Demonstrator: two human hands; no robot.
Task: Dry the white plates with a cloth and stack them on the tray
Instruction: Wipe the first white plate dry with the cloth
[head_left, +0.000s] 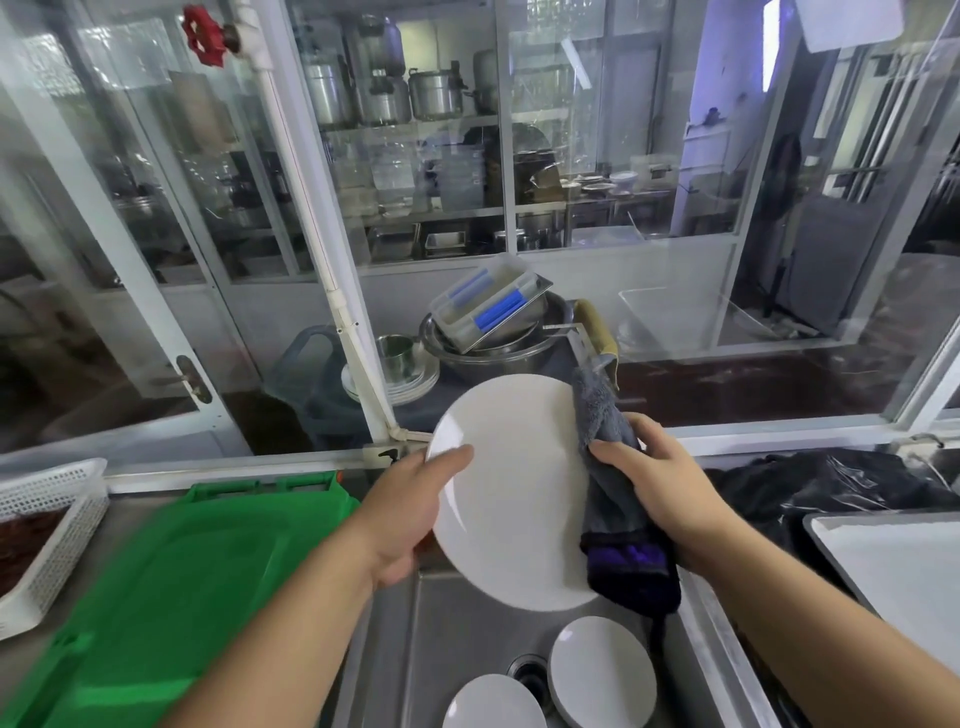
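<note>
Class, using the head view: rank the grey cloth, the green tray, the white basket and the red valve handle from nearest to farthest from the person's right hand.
From the right hand:
1. Grey cloth, gripped in that hand.
2. Green tray, left of the sink.
3. White basket, at the far left edge.
4. Red valve handle, high at the upper left.

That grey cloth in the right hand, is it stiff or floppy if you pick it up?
Probably floppy: the grey cloth drapes and folds over the right hand, its end hanging limp beside the white plate. Its fuzzy pile suggests it is soft, light and grippy rather than slippery.
</note>
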